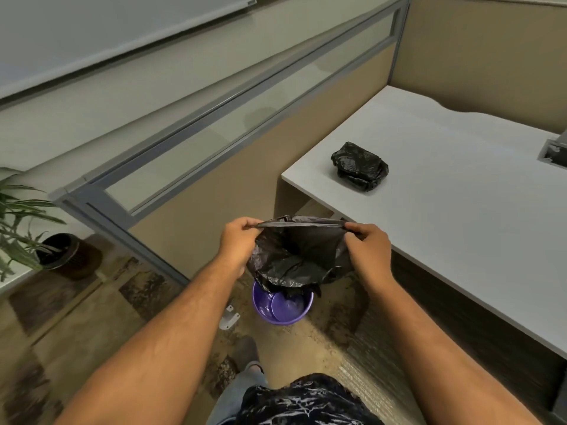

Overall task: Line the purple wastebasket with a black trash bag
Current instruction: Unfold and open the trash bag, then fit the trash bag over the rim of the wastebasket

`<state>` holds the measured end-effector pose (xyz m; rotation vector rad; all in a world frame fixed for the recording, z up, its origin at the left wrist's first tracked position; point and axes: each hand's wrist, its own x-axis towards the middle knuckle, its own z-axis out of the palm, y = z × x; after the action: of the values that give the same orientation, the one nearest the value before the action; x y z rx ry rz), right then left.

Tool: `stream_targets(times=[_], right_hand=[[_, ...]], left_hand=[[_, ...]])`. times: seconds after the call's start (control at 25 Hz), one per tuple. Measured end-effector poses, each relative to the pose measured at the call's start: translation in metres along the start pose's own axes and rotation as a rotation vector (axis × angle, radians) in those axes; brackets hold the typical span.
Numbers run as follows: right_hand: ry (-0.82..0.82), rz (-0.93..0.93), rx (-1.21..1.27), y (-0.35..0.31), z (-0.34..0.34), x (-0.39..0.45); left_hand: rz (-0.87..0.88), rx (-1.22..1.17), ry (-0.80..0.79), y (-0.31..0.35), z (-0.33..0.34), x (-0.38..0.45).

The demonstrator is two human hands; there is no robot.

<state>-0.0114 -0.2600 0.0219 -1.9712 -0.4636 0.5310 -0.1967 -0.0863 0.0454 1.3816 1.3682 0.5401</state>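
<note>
A black trash bag [294, 256] hangs in the air between my hands, its top edge stretched taut. My left hand [237, 240] pinches the left end of that edge and my right hand [368, 248] pinches the right end. Directly below, on the floor, stands the purple wastebasket [282, 306], its inside bare; the bag's bottom dangles over its far rim and hides that part.
A white desk [460, 240] runs along the right, with a pack of folded black bags [359, 165] on it. A beige partition [214, 191] stands behind the basket. A potted plant [36, 237] is at the left. My shoe [245, 351] rests just before the basket.
</note>
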Motion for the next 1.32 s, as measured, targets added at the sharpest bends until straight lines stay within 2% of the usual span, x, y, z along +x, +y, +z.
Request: stream_targets(times=[0.12, 0.28, 0.48, 0.64, 0.8, 0.96, 1.16, 1.24, 1.32], right_hand=[[0.003, -0.077, -0.196, 0.006, 0.013, -0.004], [-0.032, 0.023, -0.367, 0.017, 0.047, -0.007], [-0.080, 0.052, -0.342, 0.033, 0.086, -0.015], [0.009, 0.157, -0.358, 0.050, 0.118, -0.016], [0.076, 0.340, -0.432, 0.099, 0.167, -0.002], [0.154, 0.527, -0.343, 0.166, 0.228, 0.028], [0.186, 0.860, 0.018, 0.264, 0.291, 0.076], [0.178, 0.928, 0.165, 0.310, 0.309, 0.094], [0.160, 0.969, 0.179, 0.351, 0.316, 0.108]], left_hand=[[-0.171, -0.303, -0.134, -0.006, 0.005, 0.007], [-0.321, -0.485, -0.248, -0.025, 0.005, 0.032], [-0.360, -0.402, -0.152, -0.058, 0.007, 0.089], [-0.350, -0.229, -0.060, -0.090, 0.000, 0.145], [-0.479, -0.175, -0.142, -0.134, 0.006, 0.203], [-0.624, -0.254, -0.186, -0.185, 0.032, 0.243], [-0.676, -0.269, -0.304, -0.273, 0.065, 0.295], [-0.648, -0.182, -0.332, -0.318, 0.078, 0.320], [-0.523, 0.031, -0.333, -0.366, 0.087, 0.342]])
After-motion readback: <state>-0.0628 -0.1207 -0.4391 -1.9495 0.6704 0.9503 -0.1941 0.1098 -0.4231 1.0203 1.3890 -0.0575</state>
